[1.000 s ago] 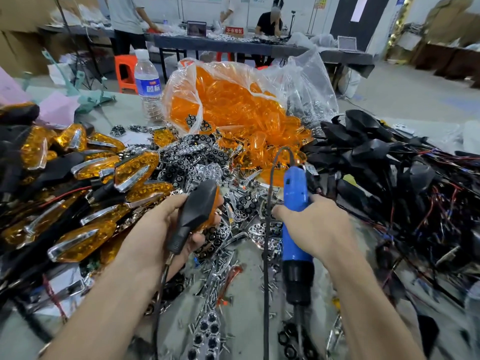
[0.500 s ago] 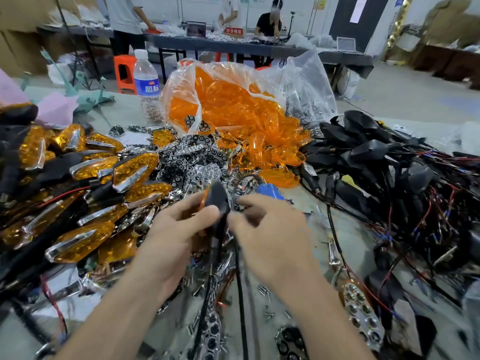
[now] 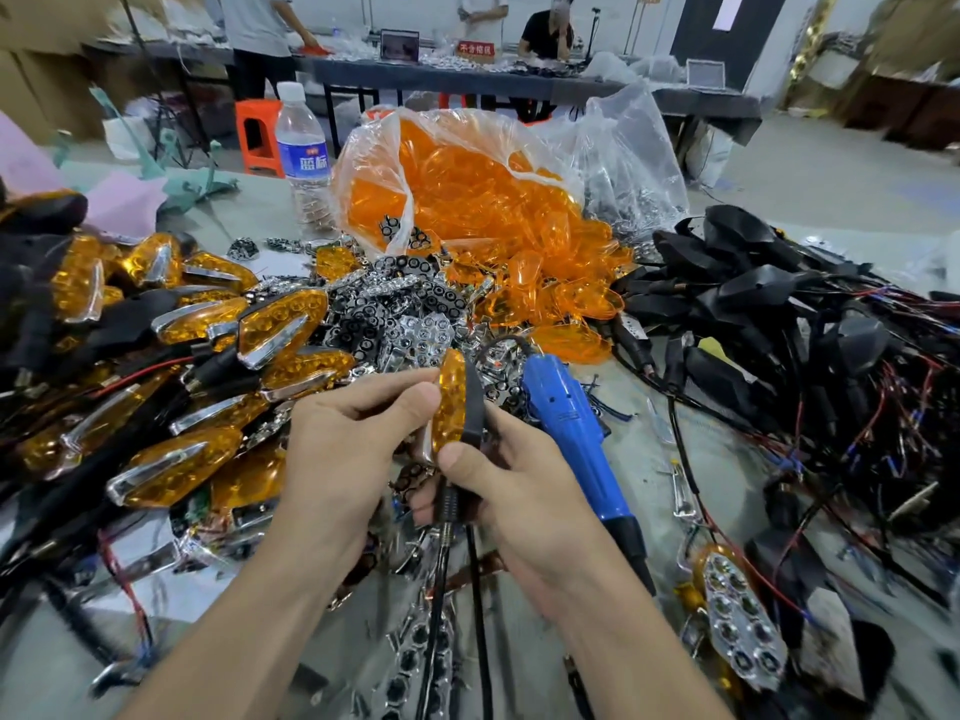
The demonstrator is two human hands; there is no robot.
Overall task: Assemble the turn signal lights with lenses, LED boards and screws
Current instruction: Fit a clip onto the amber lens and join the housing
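The right hand [image 3: 519,491] had let go of the driver [image 3: 571,433], which lay on the table [image 3: 647,480]. Both it and the left hand [image 3: 337,459] had a grip on the light [image 3: 452,402]. Screwing seemed done.

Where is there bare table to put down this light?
Mostly bare: between the screwdriver and the black housings, and behind the finished lights, left of the bottle. Crowded: the middle, with boards and lenses.
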